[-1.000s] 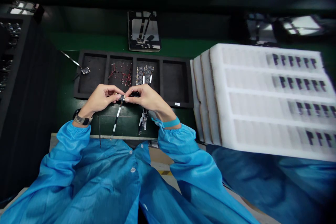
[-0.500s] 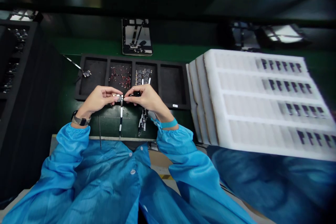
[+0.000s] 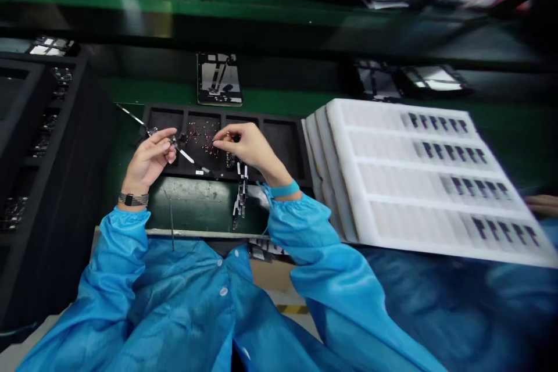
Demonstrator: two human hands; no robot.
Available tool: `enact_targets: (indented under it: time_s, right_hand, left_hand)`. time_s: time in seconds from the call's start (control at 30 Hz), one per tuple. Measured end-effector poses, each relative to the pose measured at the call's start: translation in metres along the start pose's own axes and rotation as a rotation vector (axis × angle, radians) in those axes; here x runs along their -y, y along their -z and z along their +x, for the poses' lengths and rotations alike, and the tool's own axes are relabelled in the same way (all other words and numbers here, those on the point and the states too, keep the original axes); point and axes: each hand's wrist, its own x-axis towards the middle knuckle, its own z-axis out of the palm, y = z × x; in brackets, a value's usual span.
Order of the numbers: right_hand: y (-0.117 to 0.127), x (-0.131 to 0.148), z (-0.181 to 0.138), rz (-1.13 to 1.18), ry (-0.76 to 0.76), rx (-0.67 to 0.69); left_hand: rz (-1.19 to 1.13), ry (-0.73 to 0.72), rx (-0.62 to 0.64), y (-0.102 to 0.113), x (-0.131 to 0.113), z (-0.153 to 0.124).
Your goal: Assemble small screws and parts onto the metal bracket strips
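Note:
My left hand (image 3: 148,164), with a watch at the wrist, hovers over the left end of a black foam tray (image 3: 204,170). Its fingers pinch a thin flex cable (image 3: 185,154) whose white tip points down and right. My right hand (image 3: 250,148), wearing a blue wrist strap, is over the middle compartments with thumb and index finger pressed together. A small dark thing shows under its index finger; what the fingertips hold, if anything, is too small to tell. Tiny parts with red wires (image 3: 204,135) lie just left of those fingertips. Small circuit boards (image 3: 230,160) are partly hidden beneath this hand.
Other flex cables (image 3: 239,197) lie in front of the tray; another (image 3: 131,114) rests at its far left corner. White foam trays (image 3: 361,168) with dark parts stand right, black stacked trays (image 3: 65,145) left. A tablet-like panel (image 3: 218,78) lies behind. Another person's hand (image 3: 543,203) shows far right.
My hands have moved apart. The left has raised the flex cable up and left from the tray's front edge; the right has shifted toward the red-wired parts. The whole view has tilted upward.

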Motion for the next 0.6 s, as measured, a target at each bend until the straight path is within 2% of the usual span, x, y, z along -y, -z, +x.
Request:
enact_targets:
  time_s: [0.13,0.23,0.43,0.6]
  right_hand:
    - [-0.027,0.003,0.045,-0.262,-0.075,0.092]
    - [-0.044,0.006,0.063,-0.425,-0.16,0.172]
    - [-0.058,0.01,0.063,-0.552,-0.226,0.218]
    - [-0.061,0.015,0.059,-0.594,-0.209,0.198]
  left_hand:
    - [-0.111,-0.085,-0.079,0.007,-0.006,0.001]
    - [-0.181,-0.127,-0.122,0.014,-0.009,0.003]
    - [-0.251,-0.142,-0.161,0.02,-0.011,0.004]
    - [-0.268,-0.133,-0.151,0.02,-0.009,0.004]
